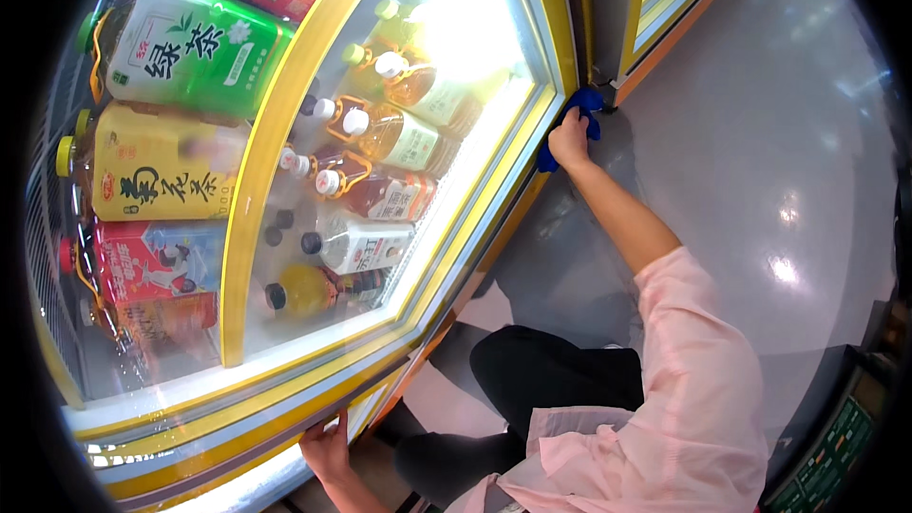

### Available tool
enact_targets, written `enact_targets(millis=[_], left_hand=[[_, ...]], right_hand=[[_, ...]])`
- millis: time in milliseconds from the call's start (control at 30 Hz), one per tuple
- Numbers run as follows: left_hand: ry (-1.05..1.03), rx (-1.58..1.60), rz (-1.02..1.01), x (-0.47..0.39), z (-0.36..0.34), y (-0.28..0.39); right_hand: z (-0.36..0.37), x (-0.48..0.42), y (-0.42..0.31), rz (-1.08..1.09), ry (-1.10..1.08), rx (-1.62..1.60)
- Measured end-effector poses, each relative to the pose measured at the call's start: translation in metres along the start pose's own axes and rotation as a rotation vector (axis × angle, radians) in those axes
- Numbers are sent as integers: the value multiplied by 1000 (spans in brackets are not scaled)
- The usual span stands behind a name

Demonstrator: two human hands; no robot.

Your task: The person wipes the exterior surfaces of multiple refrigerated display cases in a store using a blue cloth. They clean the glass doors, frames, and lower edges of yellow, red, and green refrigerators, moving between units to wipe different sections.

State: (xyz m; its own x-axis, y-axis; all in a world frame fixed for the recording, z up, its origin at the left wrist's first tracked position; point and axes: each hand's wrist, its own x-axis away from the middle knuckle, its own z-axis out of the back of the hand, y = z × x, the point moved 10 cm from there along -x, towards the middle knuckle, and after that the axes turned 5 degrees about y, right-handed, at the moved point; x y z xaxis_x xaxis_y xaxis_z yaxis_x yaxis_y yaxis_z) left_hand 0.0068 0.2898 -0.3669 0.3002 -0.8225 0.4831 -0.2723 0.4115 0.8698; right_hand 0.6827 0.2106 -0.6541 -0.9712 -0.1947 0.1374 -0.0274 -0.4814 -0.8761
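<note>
In my right hand (570,139) is a bunched blue cloth (588,101), pressed against the yellow-framed edge of a glass refrigerator door (491,149) near its corner. My left hand (329,445) grips the same door's edge at the lower left, its fingers curled at the rim. Through the glass, bottled drinks show: amber tea bottles (406,135), a clear bottle with a dark cap (363,242) and a yellow bottle (303,288). Glare whites out the upper part of the pane.
Large packs of bottled tea (203,50) stand on wire shelving behind a yellow upright (271,121). Another yellow-framed cooler (627,28) adjoins at the top. Grey glossy floor (741,157) spreads to the right. Green printed boxes (826,463) sit at the lower right. My bent knees (548,363) are close to the door.
</note>
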Motion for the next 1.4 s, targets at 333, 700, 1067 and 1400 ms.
enact_targets(millis=[333,700,1067,1400], left_hand=[[-92,-157,-94,-6,-10,1],[-65,14,-15,5,-16,-8],[-176,61,10,6,-24,-4],[-200,111,-1,16,-9,-1]], right_hand=[[13,-81,26,103,7,109],[-41,103,15,92,-383,263],[-111,349,14,401,-977,105],[-81,335,-6,442,-731,185]])
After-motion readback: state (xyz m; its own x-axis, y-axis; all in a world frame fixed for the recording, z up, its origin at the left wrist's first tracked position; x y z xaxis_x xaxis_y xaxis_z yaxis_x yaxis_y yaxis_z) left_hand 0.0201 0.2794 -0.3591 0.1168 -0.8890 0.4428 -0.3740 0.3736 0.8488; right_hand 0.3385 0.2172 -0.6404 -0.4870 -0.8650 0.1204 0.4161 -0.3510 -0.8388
